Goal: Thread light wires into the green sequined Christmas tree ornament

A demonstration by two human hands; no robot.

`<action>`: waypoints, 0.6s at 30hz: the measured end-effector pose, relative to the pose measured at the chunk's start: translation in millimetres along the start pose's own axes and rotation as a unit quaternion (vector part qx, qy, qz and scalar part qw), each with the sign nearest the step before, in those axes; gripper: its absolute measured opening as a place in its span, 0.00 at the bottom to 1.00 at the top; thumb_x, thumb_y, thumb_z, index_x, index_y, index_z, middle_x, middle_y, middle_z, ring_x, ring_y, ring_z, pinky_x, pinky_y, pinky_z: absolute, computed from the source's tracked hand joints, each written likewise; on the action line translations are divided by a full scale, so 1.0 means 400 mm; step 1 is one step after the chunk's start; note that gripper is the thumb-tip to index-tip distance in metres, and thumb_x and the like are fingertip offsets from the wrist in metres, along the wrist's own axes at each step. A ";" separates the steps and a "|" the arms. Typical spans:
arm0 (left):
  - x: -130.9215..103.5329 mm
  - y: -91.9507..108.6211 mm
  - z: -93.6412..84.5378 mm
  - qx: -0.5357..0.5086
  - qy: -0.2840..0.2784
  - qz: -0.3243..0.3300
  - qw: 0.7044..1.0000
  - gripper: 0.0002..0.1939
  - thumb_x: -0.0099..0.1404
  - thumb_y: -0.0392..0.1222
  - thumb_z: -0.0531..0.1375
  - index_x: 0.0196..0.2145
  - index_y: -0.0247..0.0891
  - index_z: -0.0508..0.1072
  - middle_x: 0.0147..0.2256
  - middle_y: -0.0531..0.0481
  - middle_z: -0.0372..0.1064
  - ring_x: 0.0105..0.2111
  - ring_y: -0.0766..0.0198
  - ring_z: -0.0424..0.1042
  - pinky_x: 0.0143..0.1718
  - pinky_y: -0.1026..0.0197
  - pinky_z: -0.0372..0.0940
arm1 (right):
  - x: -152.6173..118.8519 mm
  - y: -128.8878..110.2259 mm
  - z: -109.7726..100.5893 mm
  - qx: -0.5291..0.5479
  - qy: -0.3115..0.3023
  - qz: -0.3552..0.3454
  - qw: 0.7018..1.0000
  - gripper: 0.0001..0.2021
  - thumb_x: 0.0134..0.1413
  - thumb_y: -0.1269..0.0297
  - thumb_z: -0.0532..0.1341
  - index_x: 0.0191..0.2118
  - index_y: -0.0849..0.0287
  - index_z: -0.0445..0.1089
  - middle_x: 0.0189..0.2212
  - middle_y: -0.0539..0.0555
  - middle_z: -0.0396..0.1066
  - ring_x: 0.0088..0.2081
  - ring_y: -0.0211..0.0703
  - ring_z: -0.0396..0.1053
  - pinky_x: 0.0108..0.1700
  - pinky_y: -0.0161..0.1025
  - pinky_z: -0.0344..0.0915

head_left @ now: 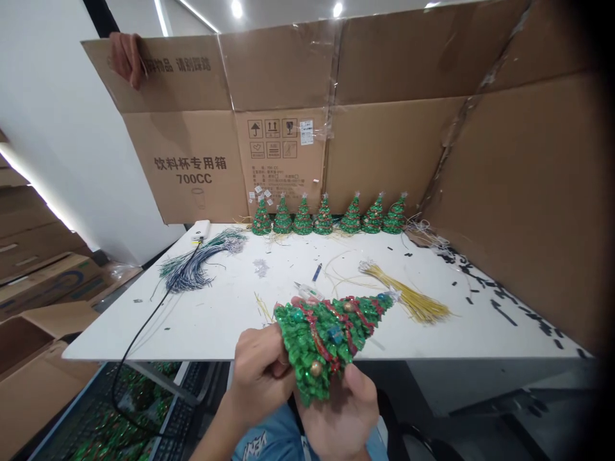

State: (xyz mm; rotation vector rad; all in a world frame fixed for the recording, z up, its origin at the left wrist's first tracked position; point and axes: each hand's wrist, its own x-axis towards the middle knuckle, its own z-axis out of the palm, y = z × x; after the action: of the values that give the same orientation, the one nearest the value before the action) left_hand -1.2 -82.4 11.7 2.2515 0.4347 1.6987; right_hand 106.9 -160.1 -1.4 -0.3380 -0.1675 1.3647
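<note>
A small green Christmas tree [331,333] with red garland, gold and blue balls and a silver star lies tilted on its side in front of me, star pointing right. My right hand [343,410] supports it from below, thumb against the near side. At the open base is my left hand [264,365], its fingers curled in at the rim; whether they pinch something inside is hidden. Just behind the tree a pale craft knife or similar tool [307,291] lies on the white table [230,333], partly covered by it.
Several finished-looking trees [302,218] line the back by the cardboard wall [384,153]. Bundles of dark wires [192,269] and yellow wires [413,294] lie left and right. Black scraps [500,310] litter the right side. A crate of trees [139,397] stands below left, crossed by a black cable [139,333].
</note>
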 end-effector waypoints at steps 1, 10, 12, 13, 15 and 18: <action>-0.003 -0.002 0.001 0.002 0.006 -0.006 1.000 0.23 0.62 0.29 0.65 0.25 0.40 0.51 0.21 0.60 0.45 0.21 0.71 0.48 0.24 0.63 0.44 | -0.001 0.004 -0.003 -0.001 0.002 -0.001 1.000 0.11 0.46 0.56 0.74 0.37 0.50 0.82 0.33 0.50 0.83 0.36 0.48 0.80 0.39 0.42 0.78; -0.003 -0.006 0.004 -0.025 0.011 -0.028 0.999 0.24 0.64 0.37 0.66 0.22 0.40 0.51 0.20 0.60 0.43 0.21 0.70 0.45 0.24 0.62 0.43 | -0.006 0.018 -0.025 -0.017 0.017 -0.025 0.999 0.29 0.43 0.55 0.74 0.55 0.48 0.77 0.31 0.50 0.83 0.34 0.54 0.80 0.45 0.55 0.78; -0.001 -0.005 0.005 -0.028 0.011 -0.034 0.999 0.24 0.63 0.38 0.65 0.22 0.40 0.51 0.20 0.60 0.43 0.21 0.70 0.45 0.23 0.62 0.43 | -0.005 0.014 -0.020 -0.028 0.007 -0.023 0.999 0.29 0.43 0.55 0.74 0.55 0.49 0.77 0.33 0.51 0.83 0.35 0.55 0.81 0.45 0.54 0.78; 0.000 -0.004 0.005 -0.029 0.013 -0.038 0.999 0.24 0.63 0.38 0.65 0.22 0.40 0.51 0.19 0.60 0.43 0.21 0.70 0.45 0.23 0.62 0.43 | -0.005 0.012 -0.015 -0.032 0.002 -0.022 0.999 0.30 0.43 0.54 0.74 0.55 0.49 0.77 0.34 0.52 0.84 0.36 0.56 0.81 0.45 0.55 0.78; 0.005 0.000 0.005 -0.029 0.017 -0.045 0.998 0.24 0.64 0.38 0.65 0.21 0.40 0.51 0.19 0.60 0.44 0.21 0.70 0.45 0.23 0.62 0.44 | -0.003 0.009 -0.004 -0.032 -0.003 -0.020 0.999 0.29 0.43 0.53 0.74 0.55 0.49 0.78 0.36 0.53 0.84 0.37 0.56 0.81 0.46 0.56 0.77; 0.014 0.008 0.004 -0.034 0.022 -0.047 0.998 0.25 0.64 0.39 0.64 0.21 0.39 0.51 0.18 0.60 0.43 0.20 0.70 0.45 0.22 0.63 0.44 | -0.002 0.007 0.013 -0.013 0.000 -0.016 1.000 0.26 0.43 0.53 0.73 0.52 0.49 0.79 0.36 0.51 0.84 0.35 0.53 0.80 0.48 0.54 0.77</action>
State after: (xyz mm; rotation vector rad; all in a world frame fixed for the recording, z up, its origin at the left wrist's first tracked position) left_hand 2.1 -83.3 17.3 2.1151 0.4780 1.6921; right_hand 102.6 -159.6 2.6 -0.3569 -0.1899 1.3326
